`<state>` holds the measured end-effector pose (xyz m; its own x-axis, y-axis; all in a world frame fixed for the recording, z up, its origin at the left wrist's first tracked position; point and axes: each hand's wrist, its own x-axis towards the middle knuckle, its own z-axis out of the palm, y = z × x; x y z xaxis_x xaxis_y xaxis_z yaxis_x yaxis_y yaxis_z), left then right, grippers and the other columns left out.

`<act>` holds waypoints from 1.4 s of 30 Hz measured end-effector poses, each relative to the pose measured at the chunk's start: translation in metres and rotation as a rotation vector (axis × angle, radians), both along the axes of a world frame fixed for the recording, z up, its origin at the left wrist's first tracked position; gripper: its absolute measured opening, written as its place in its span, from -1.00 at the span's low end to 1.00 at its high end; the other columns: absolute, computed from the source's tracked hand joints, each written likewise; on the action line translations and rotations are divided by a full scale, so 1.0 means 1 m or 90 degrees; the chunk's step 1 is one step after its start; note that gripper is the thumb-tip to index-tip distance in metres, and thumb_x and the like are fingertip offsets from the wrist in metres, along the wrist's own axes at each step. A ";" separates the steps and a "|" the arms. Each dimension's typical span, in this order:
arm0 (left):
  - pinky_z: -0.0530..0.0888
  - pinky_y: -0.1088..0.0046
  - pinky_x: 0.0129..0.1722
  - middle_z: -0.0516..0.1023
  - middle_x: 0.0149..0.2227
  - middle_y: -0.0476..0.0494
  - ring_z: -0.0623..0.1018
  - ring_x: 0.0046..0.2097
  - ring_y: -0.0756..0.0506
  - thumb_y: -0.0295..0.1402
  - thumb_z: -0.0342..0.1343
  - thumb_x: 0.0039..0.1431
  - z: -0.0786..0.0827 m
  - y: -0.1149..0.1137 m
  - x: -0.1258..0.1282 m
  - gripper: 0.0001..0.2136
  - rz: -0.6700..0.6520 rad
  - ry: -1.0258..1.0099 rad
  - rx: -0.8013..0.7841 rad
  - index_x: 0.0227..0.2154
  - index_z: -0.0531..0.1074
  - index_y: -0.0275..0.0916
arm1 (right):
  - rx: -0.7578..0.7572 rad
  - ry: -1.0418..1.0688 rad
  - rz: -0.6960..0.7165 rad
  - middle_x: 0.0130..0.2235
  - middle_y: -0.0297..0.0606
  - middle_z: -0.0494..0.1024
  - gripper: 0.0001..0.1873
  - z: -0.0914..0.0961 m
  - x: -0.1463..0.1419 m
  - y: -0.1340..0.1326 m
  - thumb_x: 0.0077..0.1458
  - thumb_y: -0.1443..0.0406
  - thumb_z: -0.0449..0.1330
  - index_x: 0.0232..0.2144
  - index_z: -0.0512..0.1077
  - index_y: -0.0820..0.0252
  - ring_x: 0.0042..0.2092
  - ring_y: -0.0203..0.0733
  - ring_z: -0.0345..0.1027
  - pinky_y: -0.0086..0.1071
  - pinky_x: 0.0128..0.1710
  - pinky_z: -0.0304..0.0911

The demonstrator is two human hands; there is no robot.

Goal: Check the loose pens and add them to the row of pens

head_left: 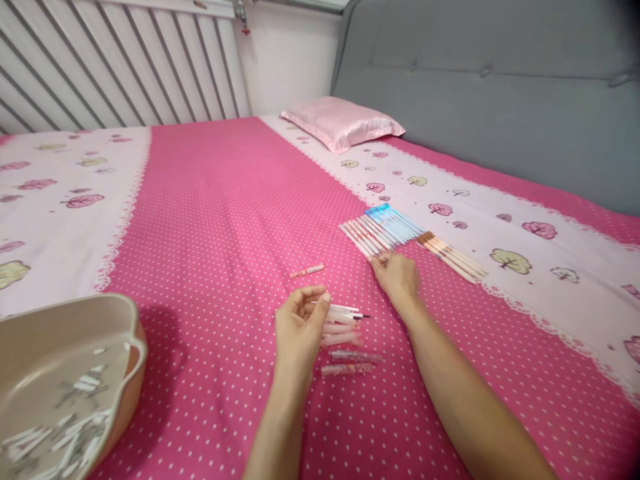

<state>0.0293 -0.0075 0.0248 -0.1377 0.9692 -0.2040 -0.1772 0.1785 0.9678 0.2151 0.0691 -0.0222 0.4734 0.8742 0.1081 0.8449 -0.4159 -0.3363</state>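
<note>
My left hand (299, 328) hovers over the pink dotted bedsheet (215, 220), fingers curled and apart, holding nothing that I can see. Just beyond it lie a few loose pens (345, 320) and clear pen caps (350, 363). My right hand (397, 275) reaches forward, its fingers bent at the near end of a row of pink pens (363, 237). Beside that row lie blue pens (395, 221) and brown-capped pens (453, 257). A single pink pen cap (307, 271) lies alone to the left.
A beige plastic basin (65, 373) with several small white pieces stands at the lower left. A pink pillow (343, 123) lies at the head of the bed against a grey padded headboard (490, 87). A striped wall is at the back left.
</note>
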 end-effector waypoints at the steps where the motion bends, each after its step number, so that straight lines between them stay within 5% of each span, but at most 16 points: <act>1: 0.38 0.62 -0.54 0.47 -0.51 -0.01 0.45 -0.52 0.06 -0.29 0.24 -0.12 0.000 0.000 0.000 -0.74 -0.002 0.001 -0.002 -0.36 0.45 -0.33 | -0.001 -0.001 -0.001 -0.38 -0.10 0.55 -0.62 0.000 0.000 0.000 0.07 0.06 0.03 -0.40 0.53 0.17 -0.31 -0.05 0.41 -0.36 -0.39 0.14; 19: 0.35 0.62 -0.54 0.47 -0.52 -0.02 0.43 -0.51 0.06 -0.29 0.25 -0.14 0.000 0.001 0.000 -0.75 0.022 0.009 0.001 -0.38 0.46 -0.32 | 0.079 -0.014 0.005 -0.40 -0.14 0.56 -0.70 0.016 -0.008 -0.006 0.07 0.14 0.04 -0.39 0.51 0.17 -0.35 -0.07 0.39 -0.34 -0.36 0.14; 31: 0.37 0.57 -0.49 0.47 -0.51 -0.02 0.44 -0.50 0.04 -0.30 0.22 -0.11 0.002 0.002 -0.004 -0.76 0.002 0.035 0.007 -0.37 0.45 -0.32 | 0.127 0.058 0.127 -0.44 -0.29 0.56 -0.75 0.016 -0.021 -0.008 0.04 0.15 0.08 -0.46 0.48 0.14 -0.39 -0.17 0.39 -0.41 -0.41 0.09; 34: 0.37 0.52 -0.48 0.48 -0.51 -0.06 0.46 -0.49 -0.01 -0.29 0.19 -0.08 -0.003 0.004 -0.008 -0.78 0.036 0.155 0.025 -0.37 0.46 -0.30 | 0.135 0.073 0.184 -0.43 -0.32 0.56 -0.76 0.016 -0.023 -0.009 0.04 0.17 0.08 -0.44 0.48 0.13 -0.38 -0.20 0.39 -0.43 -0.39 0.12; 37: 0.37 0.43 -0.40 0.52 -0.43 -0.14 0.49 -0.39 -0.10 -0.28 0.11 0.00 -0.007 0.004 -0.013 -0.80 0.065 0.407 0.051 -0.32 0.47 -0.26 | 0.129 0.073 0.219 -0.40 -0.33 0.56 -0.78 0.016 -0.024 -0.009 0.04 0.20 0.08 -0.42 0.50 0.13 -0.39 -0.22 0.39 -0.42 -0.36 0.14; 42: 0.37 0.30 -0.29 0.53 -0.26 -0.24 0.50 -0.25 -0.20 -0.32 -0.03 0.11 -0.010 0.003 -0.016 -0.76 -0.016 0.689 0.026 -0.21 0.45 -0.25 | 0.123 0.092 0.268 -0.38 -0.33 0.57 -0.81 0.017 -0.028 -0.009 0.03 0.24 0.10 -0.40 0.50 0.14 -0.37 -0.23 0.40 -0.42 -0.31 0.18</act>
<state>0.0137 -0.0041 0.0153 -0.2054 0.9776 0.0469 0.7782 0.1340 0.6135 0.1870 0.0600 -0.0055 0.1049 0.9634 0.2467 0.8656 0.0337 -0.4996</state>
